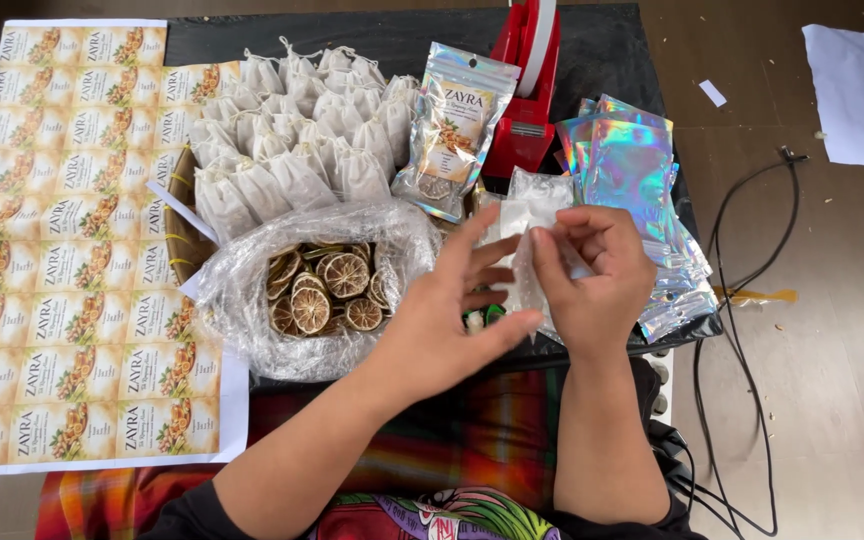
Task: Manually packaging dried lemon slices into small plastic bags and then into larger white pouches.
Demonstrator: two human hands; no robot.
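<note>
While both my hands pinch a small clear plastic pouch (530,215) at the table's near edge, my left hand (447,325) spreads its fingers and my right hand (592,270) grips it, just right of the bag of dried citrus slices (322,285).

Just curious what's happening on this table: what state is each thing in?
Clear plastic bag of dried citrus slices: open, partly full.
Small white cloth drawstring bags: filled, piled together.
Holographic foil pouches: stacked.
Small clear plastic pouch: held by both hands.
Left hand: fingers spread.
Right hand: pinching pouch.
</note>
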